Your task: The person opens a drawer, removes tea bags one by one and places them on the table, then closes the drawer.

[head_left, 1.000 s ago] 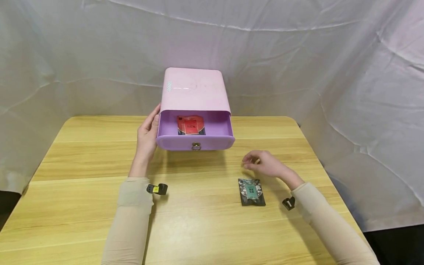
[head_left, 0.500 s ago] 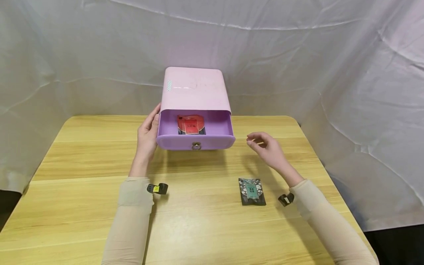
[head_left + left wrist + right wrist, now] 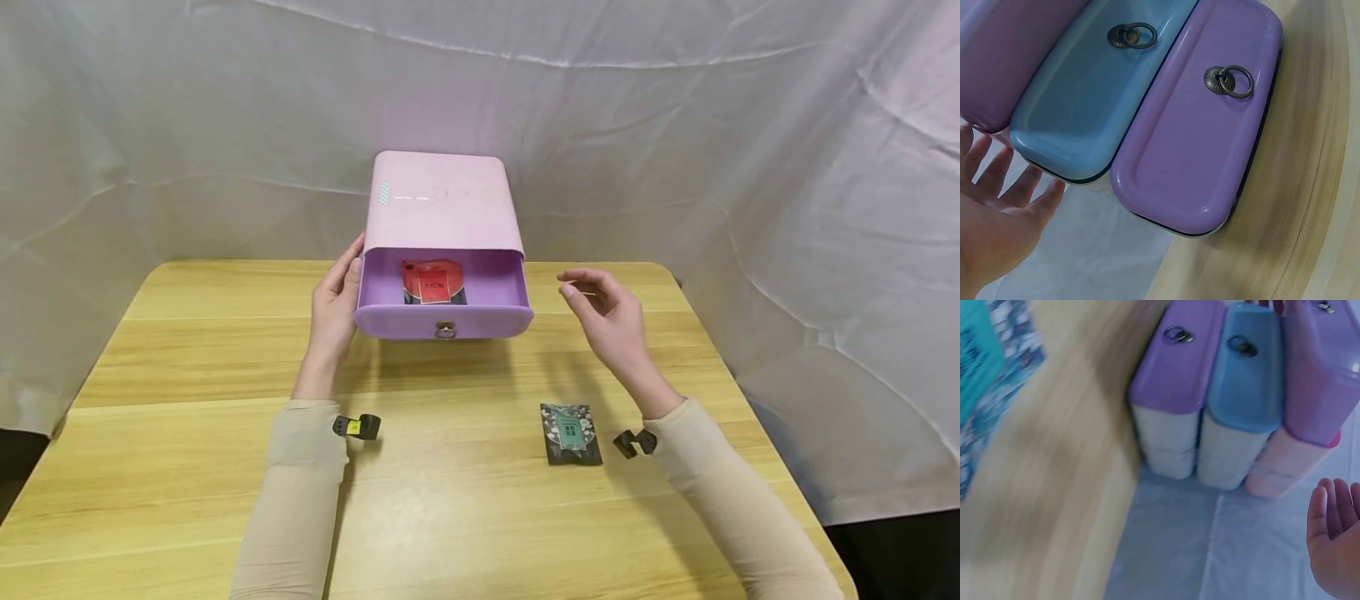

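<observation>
Drawer open, just left of right hand | fingers loosely spread, holding nothing | left hand flat against drawer side

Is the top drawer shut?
No, the top drawer stands pulled out, with a red packet showing inside it.

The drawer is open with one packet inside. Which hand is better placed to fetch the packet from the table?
Probably the right hand: free and nearer the packet. The left hand rests against the drawer.
</observation>
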